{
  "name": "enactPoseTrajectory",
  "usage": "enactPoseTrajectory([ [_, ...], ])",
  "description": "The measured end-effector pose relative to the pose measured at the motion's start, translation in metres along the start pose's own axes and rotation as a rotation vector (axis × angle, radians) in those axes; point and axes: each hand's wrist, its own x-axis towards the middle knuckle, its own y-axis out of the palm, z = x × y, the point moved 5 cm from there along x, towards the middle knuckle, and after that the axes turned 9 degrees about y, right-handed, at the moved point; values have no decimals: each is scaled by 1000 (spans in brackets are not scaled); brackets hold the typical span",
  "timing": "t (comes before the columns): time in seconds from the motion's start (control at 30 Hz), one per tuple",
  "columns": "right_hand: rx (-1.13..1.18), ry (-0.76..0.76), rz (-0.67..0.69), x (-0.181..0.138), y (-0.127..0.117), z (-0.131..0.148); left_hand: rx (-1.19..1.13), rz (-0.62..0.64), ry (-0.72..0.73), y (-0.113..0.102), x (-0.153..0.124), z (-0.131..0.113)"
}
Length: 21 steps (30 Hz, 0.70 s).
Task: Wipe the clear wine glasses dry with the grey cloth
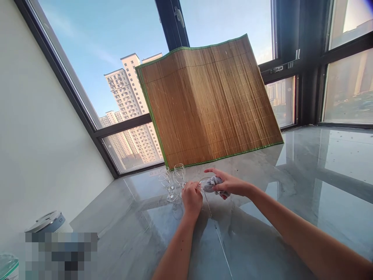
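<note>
My left hand (192,197) is closed around the stem end of a wine glass (201,183), which lies sideways in the air above the sill. In my right hand (229,184) is a bunched grey cloth (212,184), pushed into the mouth of that glass. The right index finger sticks out past the cloth. Just left of my left hand, several clear stemmed glasses stand upright in a cluster, among them a nearer glass (167,181) and a farther glass (179,171). My left hand partly hides the farther one's base.
A bamboo mat (210,105) with green edging leans against the window behind the glasses. The glossy grey marble sill (131,229) has a seam running towards me. A lidded white and blue container (49,221) stands at lower left, partly pixelated, near a green-edged clear item (8,267).
</note>
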Motion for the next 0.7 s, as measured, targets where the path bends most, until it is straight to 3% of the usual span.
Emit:
enactPoseTrajectory([
  [0.2, 127, -51, 30, -5, -8, 1, -93, -20, -7, -1, 1, -6],
  [0.37, 233, -65, -31, -4, -18, 0, -204, -43, -53, 0, 1, -4],
  [0.57, 319, -182, -320, 3, -40, 1, -487, -125, -276, 8, 4, 15],
  [0.7, 210, -138, -531, 11, -36, -9, -948, -170, -404, 13, 7, 9],
])
